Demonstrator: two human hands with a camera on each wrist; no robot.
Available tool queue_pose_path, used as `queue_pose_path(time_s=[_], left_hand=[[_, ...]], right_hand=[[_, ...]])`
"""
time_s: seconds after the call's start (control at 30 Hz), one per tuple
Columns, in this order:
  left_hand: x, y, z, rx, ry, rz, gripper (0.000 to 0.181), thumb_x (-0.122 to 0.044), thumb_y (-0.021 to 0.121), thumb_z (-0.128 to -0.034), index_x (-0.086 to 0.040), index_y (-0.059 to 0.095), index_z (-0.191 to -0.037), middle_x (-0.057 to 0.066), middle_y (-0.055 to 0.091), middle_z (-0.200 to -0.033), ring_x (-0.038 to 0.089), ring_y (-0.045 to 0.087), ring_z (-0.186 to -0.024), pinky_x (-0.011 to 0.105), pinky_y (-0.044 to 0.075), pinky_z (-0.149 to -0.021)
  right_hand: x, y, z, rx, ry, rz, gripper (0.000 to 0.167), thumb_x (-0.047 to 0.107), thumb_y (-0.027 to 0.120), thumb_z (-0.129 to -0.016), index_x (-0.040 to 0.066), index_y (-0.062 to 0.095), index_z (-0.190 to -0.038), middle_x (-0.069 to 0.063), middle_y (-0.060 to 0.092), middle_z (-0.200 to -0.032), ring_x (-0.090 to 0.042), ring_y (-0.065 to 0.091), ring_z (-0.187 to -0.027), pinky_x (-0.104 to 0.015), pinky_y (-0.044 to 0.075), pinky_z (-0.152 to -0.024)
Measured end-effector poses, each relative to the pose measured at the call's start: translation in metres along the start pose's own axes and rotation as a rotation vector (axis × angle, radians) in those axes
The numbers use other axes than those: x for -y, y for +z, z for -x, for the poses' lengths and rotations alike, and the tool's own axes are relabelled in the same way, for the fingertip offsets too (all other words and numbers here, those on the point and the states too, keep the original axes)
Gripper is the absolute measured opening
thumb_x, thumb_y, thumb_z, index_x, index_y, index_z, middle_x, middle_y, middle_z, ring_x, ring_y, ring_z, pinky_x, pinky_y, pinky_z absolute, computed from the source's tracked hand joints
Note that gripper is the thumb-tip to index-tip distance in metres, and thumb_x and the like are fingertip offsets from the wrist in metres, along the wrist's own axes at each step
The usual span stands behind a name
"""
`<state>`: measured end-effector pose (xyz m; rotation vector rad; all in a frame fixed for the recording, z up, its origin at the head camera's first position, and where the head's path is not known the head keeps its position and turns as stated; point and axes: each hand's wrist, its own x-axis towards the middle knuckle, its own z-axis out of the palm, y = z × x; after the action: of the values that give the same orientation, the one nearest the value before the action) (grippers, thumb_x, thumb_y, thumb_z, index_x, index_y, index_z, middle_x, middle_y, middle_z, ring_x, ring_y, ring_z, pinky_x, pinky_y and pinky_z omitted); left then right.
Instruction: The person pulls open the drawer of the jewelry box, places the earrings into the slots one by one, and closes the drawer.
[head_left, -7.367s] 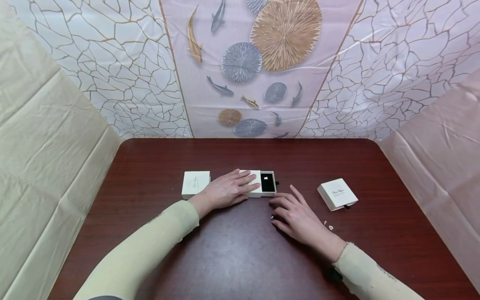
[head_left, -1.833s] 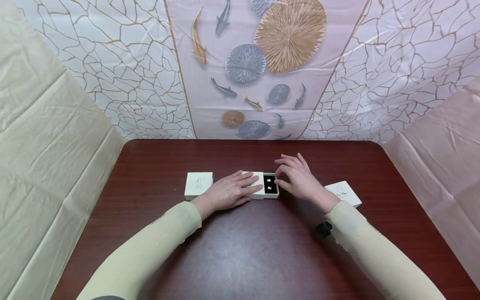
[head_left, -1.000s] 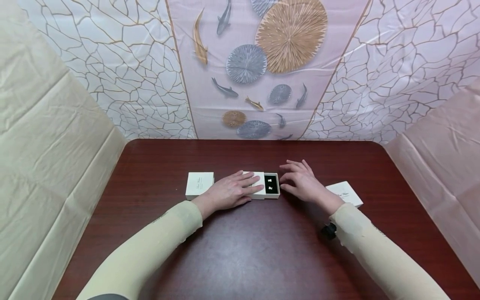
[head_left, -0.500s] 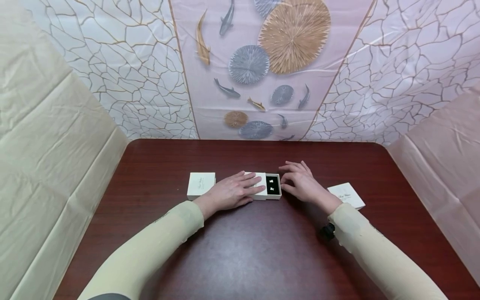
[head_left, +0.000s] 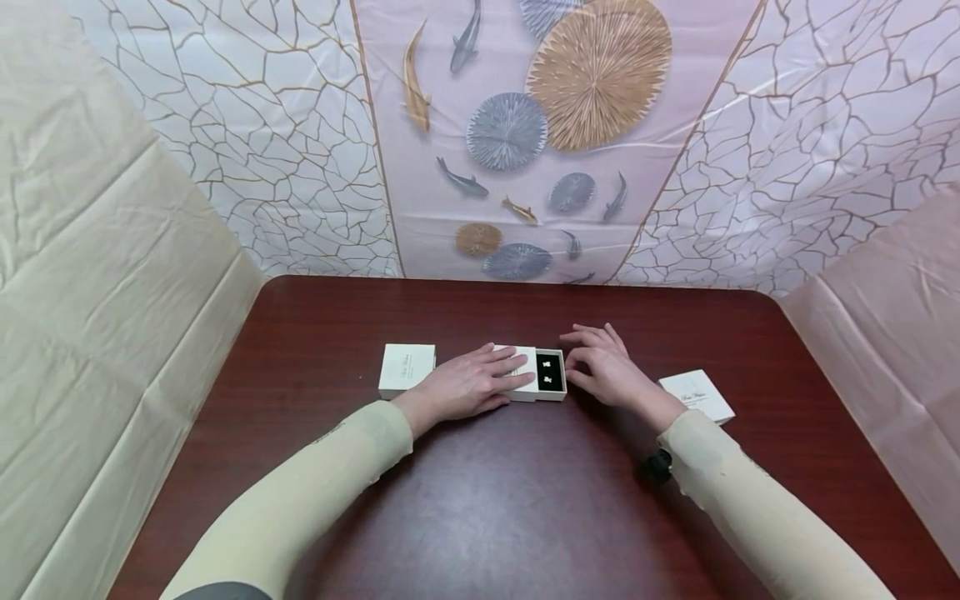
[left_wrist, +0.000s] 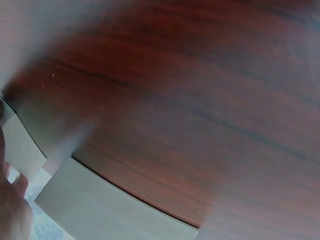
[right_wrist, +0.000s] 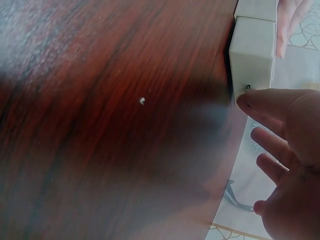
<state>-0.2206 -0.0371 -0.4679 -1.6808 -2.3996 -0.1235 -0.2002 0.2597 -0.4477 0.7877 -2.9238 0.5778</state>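
Observation:
My left hand point(head_left: 468, 386) rests with its fingers spread across the white sleeve point(head_left: 529, 352) of the middle box. The black-lined drawer point(head_left: 552, 386) sticks out of the sleeve's right side, holding two small shiny earrings point(head_left: 547, 364). At the drawer's right end is my right hand point(head_left: 606, 367); in the right wrist view this hand point(right_wrist: 244, 97) pinches the small black tab point(right_wrist: 248, 87) between thumb and index finger, the other fingers loosely bent. The left wrist view shows part of my left hand point(left_wrist: 12, 207) by the middle box point(left_wrist: 22, 147).
A closed white box point(head_left: 407, 367) stands left of the middle one, beside my left wrist. Another white box point(head_left: 699, 395) lies at an angle beyond my right wrist. One tiny white piece point(right_wrist: 142, 101) is on the table in the right wrist view.
My right hand has moved from the table near the small pieces, over the drawer, to the drawer's right end. A second earring is now in the drawer. My left hand stays on the sleeve.

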Motion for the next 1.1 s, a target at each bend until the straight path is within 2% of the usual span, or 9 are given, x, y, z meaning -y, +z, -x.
queue_pose_path(time_s=[0.5,0.9,1.1], left_hand=[[0.002,0.002,-0.001,0.014,0.002,0.028,0.051,-0.031,0.067,-0.1075,-0.019,0.058,-0.156,0.012,0.052,-0.162,0.032,0.045,-0.153,0.050,0.039,-0.124],[0.001,0.002,-0.001,0.004,0.003,0.023,0.050,-0.031,0.068,-0.1067,-0.020,0.059,-0.155,0.012,0.054,-0.160,0.032,0.046,-0.152,0.050,0.040,-0.123],[0.002,0.003,0.000,-0.011,0.009,0.020,0.050,-0.030,0.069,-0.1060,-0.019,0.060,-0.154,0.012,0.055,-0.159,0.032,0.047,-0.152,0.051,0.041,-0.122]], right_hand=[[0.005,0.007,-0.007,-0.004,-0.033,-0.013,0.017,0.005,0.079,-0.091,0.015,0.072,-0.080,-0.020,0.065,-0.142,-0.046,0.044,-0.148,-0.079,0.016,-0.120],[0.012,0.016,-0.017,-0.007,-0.081,-0.019,0.016,0.008,0.081,-0.092,0.015,0.072,-0.081,-0.019,0.067,-0.140,-0.044,0.045,-0.148,-0.079,0.016,-0.120],[0.013,0.020,-0.020,0.000,-0.080,-0.035,0.015,0.008,0.081,-0.092,0.016,0.072,-0.082,-0.018,0.067,-0.141,-0.043,0.045,-0.148,-0.078,0.016,-0.121]])
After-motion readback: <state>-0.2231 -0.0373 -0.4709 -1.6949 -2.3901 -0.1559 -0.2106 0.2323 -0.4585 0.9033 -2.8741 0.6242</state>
